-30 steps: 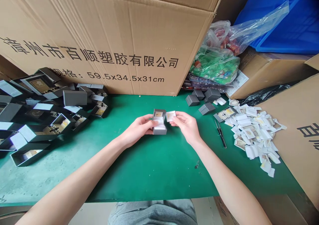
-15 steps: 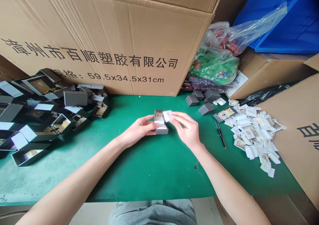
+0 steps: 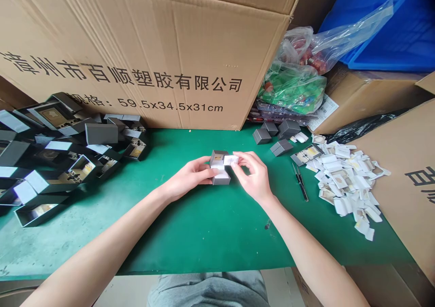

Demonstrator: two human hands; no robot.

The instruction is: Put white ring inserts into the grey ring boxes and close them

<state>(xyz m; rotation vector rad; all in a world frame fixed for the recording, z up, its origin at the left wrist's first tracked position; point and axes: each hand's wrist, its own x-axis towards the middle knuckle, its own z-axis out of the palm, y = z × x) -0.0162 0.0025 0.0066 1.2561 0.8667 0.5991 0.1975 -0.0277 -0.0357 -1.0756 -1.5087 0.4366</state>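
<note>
My left hand [image 3: 188, 176] grips a small open grey box [image 3: 220, 169] with a white lining, held just above the green mat [image 3: 210, 225]. My right hand [image 3: 252, 173] pinches a small white insert card [image 3: 231, 160] and holds it over the box's open top, touching its rim. Both hands meet at the middle of the mat.
A heap of open dark boxes [image 3: 57, 157] lies at the left. A big printed carton [image 3: 142, 49] stands behind. Closed grey boxes [image 3: 277, 135], tweezers [image 3: 301, 180] and a pile of white inserts [image 3: 346, 180] lie at the right, beside more cartons, plastic bags [image 3: 295, 85] and a blue bin [image 3: 390, 31].
My right hand has brought the white insert leftward from beside the box to over its open top. The left hand has turned the box slightly.
</note>
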